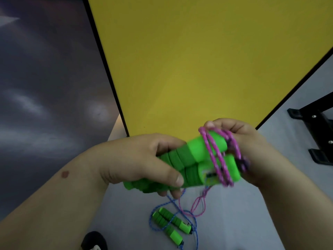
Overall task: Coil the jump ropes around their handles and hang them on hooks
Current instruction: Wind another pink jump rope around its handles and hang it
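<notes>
Left hand [144, 163]: closest to the wearer, clenched around the ribbed ends of the green handles [198, 159], thumb across the front, keeping the pair side by side.
Right hand [239, 141]: at the far ends of the handles, fingertips pinching a loop of the pink rope [216, 156] and leading it round both.
Pink rope: a few turns lie on the smooth ends of the handles; the slack hangs below them toward the floor [270, 204].
Handling: the handles look light, with soft foam grips that should not slip; the cord is thin, limp and braided, so turns will likely slide off the smooth plastic unless kept taut. I would hold the foam with one hand and the cord close to the wrap with the other.
Blue rope [158, 230]: on the floor beneath the hands, loose, its own green handles lying together, not yet coiled.
Shoe [93, 240]: dark toe at the bottom edge.
Yellow panel [198, 60]: upright behind the hands.
Black rack [317, 134]: at the right, on the floor; no hooks that I can make out.
</notes>
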